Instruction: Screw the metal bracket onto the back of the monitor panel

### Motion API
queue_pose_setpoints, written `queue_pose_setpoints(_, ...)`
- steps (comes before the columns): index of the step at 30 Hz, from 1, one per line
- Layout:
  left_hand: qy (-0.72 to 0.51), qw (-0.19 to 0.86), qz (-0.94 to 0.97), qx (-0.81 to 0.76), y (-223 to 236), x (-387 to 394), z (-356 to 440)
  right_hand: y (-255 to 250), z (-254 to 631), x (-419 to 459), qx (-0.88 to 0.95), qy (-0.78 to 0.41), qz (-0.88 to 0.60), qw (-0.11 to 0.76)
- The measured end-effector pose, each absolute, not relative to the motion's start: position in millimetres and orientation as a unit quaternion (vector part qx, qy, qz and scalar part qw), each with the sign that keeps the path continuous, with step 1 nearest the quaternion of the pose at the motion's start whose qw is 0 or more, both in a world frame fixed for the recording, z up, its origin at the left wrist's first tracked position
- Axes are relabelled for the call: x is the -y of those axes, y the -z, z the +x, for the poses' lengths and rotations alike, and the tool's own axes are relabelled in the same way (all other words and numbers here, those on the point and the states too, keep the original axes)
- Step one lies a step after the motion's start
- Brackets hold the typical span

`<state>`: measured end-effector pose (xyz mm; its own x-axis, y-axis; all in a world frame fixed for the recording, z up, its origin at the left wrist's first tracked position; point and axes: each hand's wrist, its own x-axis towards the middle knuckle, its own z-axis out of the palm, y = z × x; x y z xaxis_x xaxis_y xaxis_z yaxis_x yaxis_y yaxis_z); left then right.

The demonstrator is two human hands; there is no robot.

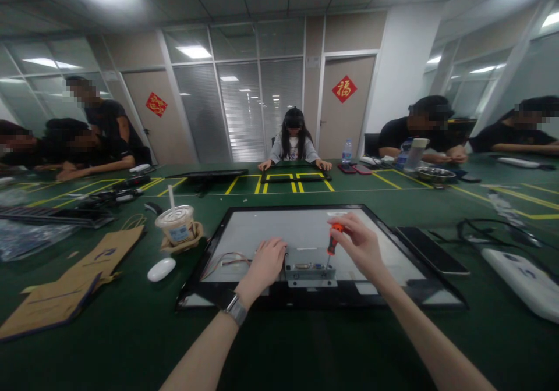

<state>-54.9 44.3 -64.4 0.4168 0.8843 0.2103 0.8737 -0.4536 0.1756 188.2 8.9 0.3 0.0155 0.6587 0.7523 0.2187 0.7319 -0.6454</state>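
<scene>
In front of me a display panel point(244, 228) with a black frame lies on the table, its pale back side up. A metal bracket with a small circuit board and connectors point(308, 267) sits near the panel's front edge. My right hand point(360, 242) pinches the handle of a red and black screwdriver point(333, 240); its shaft points down to the right end of the bracket. My left hand point(267, 261) lies beside the bracket's left end, fingers stretched out and fingertips at its edge. Thin coloured wires point(227, 258) run on the panel left of that hand.
Left of the panel are a drink cup with a straw point(175, 226), a white oval case point(161, 269) and a brown paper bag point(74, 280). To the right lie a black phone point(430, 250), black cables point(480, 231) and a white device point(519, 280). Several people sit around the table.
</scene>
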Motion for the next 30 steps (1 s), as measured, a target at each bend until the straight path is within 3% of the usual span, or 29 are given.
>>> queue_pose_setpoints(10,-0.133,0.014,0.845,-0.517,66.1,-45.6,-55.6,0.5,188.9,-4.9,0.683,-0.273,-0.295,0.610)
queue_pose_setpoints(17,-0.145,0.030,0.837,-0.527,66.8,-46.0,-55.6,-2.1,186.8,-8.3,0.688,-0.175,-0.323,0.625)
queue_pose_setpoints(26,-0.130,0.026,0.842,-0.523,59.0,-41.6,-53.6,-2.3,187.3,-3.4,0.687,-0.219,-0.318,0.616)
queue_pose_setpoints(30,-0.139,0.029,0.841,-0.522,61.7,-43.2,-54.2,-0.9,186.7,-4.9,0.693,-0.178,-0.336,0.613)
